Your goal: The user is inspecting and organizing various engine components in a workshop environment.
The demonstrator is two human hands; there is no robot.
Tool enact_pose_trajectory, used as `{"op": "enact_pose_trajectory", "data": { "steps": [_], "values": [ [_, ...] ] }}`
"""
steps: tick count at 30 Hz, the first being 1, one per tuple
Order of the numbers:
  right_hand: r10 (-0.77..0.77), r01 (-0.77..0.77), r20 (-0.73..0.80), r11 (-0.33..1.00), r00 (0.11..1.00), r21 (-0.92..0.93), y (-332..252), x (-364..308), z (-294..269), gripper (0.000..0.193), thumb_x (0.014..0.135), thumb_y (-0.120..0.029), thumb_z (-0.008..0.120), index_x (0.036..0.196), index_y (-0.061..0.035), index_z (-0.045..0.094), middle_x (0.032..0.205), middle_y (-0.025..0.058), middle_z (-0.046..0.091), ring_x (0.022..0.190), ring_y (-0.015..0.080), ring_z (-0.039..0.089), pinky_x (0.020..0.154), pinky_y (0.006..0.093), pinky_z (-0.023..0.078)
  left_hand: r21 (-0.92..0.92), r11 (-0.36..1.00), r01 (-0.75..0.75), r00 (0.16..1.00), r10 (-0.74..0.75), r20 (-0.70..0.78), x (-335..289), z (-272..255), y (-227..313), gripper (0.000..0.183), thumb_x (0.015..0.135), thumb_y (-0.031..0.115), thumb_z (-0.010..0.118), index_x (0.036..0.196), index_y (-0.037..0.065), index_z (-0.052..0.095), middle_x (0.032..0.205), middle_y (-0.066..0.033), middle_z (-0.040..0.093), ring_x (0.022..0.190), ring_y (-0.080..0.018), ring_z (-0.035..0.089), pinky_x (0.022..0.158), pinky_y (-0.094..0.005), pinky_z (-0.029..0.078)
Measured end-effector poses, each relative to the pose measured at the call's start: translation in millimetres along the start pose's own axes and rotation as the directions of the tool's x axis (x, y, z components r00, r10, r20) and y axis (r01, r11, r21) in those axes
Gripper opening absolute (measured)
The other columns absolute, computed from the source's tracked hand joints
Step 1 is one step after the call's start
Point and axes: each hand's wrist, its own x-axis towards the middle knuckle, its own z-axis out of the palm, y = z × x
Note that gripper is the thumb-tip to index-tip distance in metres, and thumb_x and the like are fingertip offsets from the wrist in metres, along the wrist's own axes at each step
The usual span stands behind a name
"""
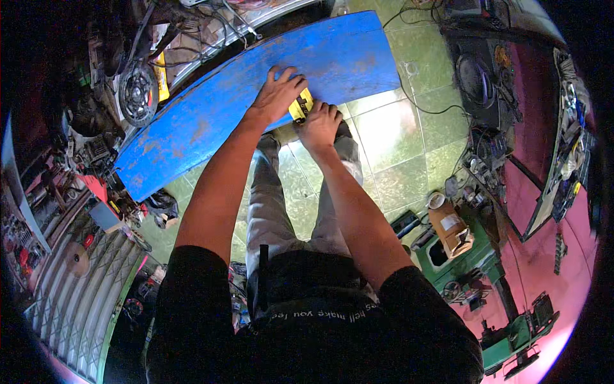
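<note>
A small yellow object with black parts sits between my two hands at the near edge of a long blue painted board. Its exact kind is hard to make out, since my fingers cover both sides of it. My right hand is curled around its right side. Against its left side lies my left hand, fingers apart and reaching over the worn blue surface. The board slants from lower left to upper right in front of my legs, its paint scuffed brown in patches.
Cables and tools crowd a bench behind the board, beside a round metal wheel. A brown paper package lies on a green machine at the right. Green floor tiles show around my feet, and a cable crosses them.
</note>
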Motion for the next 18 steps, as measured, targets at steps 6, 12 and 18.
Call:
{"op": "enact_pose_trajectory", "data": {
  "steps": [6, 12, 18],
  "values": [
    [-0.193, 0.195, -0.026, 0.976, 0.981, 0.097, -7, -16, -41, 0.073, 0.070, -0.025, 0.085, 0.135, -0.0059, 0.058, 0.125, 0.0171, 0.062, 0.125, 0.0406, 0.052, 0.106, 0.0599, 0.036, -0.124, 0.978, 0.168, 0.982, -0.178, -0.069, -65, -8, 0, 0.080, 0.066, 0.035, 0.090, 0.135, 0.007, 0.062, 0.134, -0.0132, 0.062, 0.137, -0.0336, 0.048, 0.114, -0.0635, 0.029],
    [-0.424, 0.419, -0.035, 0.876, 0.905, 0.238, -20, -67, -132, 0.067, 0.070, -0.019, 0.084, 0.134, -0.0096, 0.065, 0.127, 0.0147, 0.061, 0.126, 0.0404, 0.051, 0.109, 0.0578, 0.035, -0.374, 0.861, 0.346, 0.882, -0.434, -0.184, -155, -64, 57, 0.087, 0.056, 0.039, 0.094, 0.131, 0.008, 0.062, 0.131, -0.0103, 0.062, 0.132, -0.0352, 0.049, 0.111, -0.0620, 0.029],
    [-0.578, 0.549, 0.012, 0.782, 0.816, 0.295, -87, -118, -219, 0.078, 0.062, -0.023, 0.091, 0.136, -0.0149, 0.066, 0.123, 0.0106, 0.061, 0.126, 0.0358, 0.049, 0.111, 0.0528, 0.034, -0.547, 0.771, 0.326, 0.746, -0.565, -0.353, -252, -146, 74, 0.082, 0.054, 0.036, 0.096, 0.126, 0.012, 0.064, 0.129, -0.0037, 0.067, 0.127, -0.0310, 0.052, 0.109, -0.0566, 0.030]
  ]
}}
